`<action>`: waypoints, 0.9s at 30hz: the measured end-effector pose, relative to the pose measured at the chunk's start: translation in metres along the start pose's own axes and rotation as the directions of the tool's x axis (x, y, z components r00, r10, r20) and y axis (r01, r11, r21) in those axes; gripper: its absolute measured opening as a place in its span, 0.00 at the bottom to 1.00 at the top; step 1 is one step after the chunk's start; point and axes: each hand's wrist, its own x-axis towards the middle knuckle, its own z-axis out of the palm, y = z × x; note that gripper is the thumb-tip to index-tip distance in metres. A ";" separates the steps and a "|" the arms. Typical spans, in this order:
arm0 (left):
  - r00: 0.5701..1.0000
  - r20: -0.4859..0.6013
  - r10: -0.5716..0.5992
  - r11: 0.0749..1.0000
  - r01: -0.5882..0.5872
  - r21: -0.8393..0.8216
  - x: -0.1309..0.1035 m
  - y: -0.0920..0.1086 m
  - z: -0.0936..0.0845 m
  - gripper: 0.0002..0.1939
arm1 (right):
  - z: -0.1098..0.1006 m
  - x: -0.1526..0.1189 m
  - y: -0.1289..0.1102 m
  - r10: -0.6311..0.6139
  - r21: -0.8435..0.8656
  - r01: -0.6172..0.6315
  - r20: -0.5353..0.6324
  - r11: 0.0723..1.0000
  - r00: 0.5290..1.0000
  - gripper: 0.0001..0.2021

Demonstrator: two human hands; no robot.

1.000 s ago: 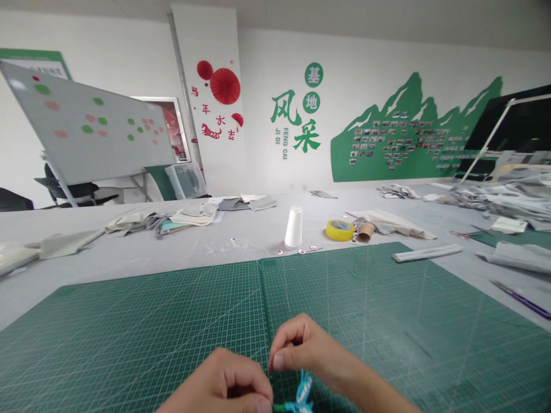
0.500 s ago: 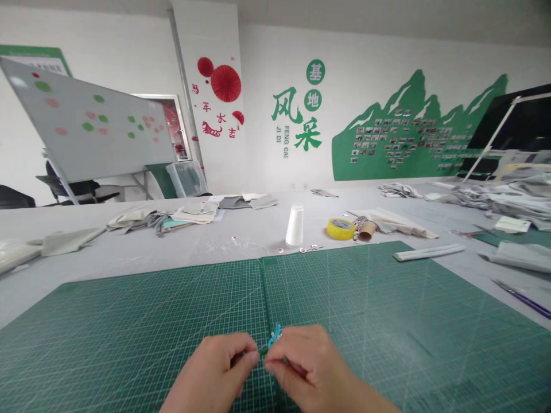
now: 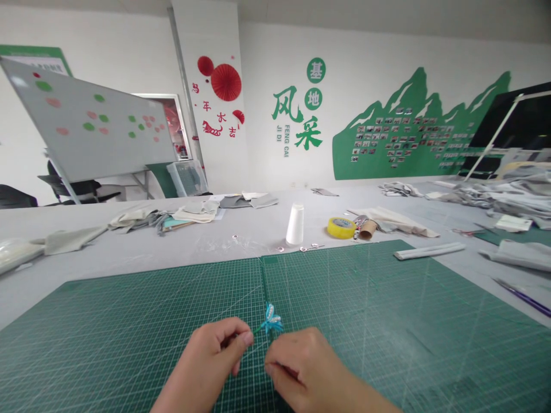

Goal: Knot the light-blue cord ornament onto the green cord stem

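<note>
A small blue flower (image 3: pixel 271 320) with pale bead-like bits on its petals leans up over the cutting mats. Its thin green stem (image 3: pixel 257 330) is pinched between the thumb and forefinger of my left hand (image 3: pixel 215 353). My right hand (image 3: pixel 307 361) is close beside the flower, on its right and a little below. The fingers of that hand are curled and pressed together, and whatever may be between them is hidden. Beneath both hands lie two green gridded cutting mats (image 3: pixel 172 304), edge to edge.
Beyond the mats stand a white cone of thread (image 3: pixel 295 225), a yellow tape roll (image 3: pixel 341 228) and a cardboard tube (image 3: pixel 367 230). A rolled cloth (image 3: pixel 429 251) crosses the right mat's far edge. Purple-handled scissors (image 3: pixel 527 299) lie at right. Fabric scraps (image 3: pixel 133 218) are spread along the table.
The flower has come out from behind my right fingers and now shows whole. My left hand has moved slightly left and up with the stem, and the gap between my hands has widened.
</note>
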 end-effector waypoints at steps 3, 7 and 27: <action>1.000 -0.005 -0.008 1.000 0.008 -0.005 -0.001 0.001 -0.001 0.15 | -0.001 0.001 0.001 0.019 -0.015 -0.019 0.022 1.000 1.000 0.09; 1.000 -0.014 -0.012 1.000 0.012 -0.005 0.000 0.001 -0.001 0.15 | -0.001 0.001 0.000 0.007 0.015 -0.007 0.005 1.000 1.000 0.09; 1.000 -0.016 0.007 1.000 -0.007 -0.029 0.001 -0.003 0.000 0.14 | -0.005 0.003 0.001 0.141 0.066 -0.147 0.084 0.987 0.986 0.11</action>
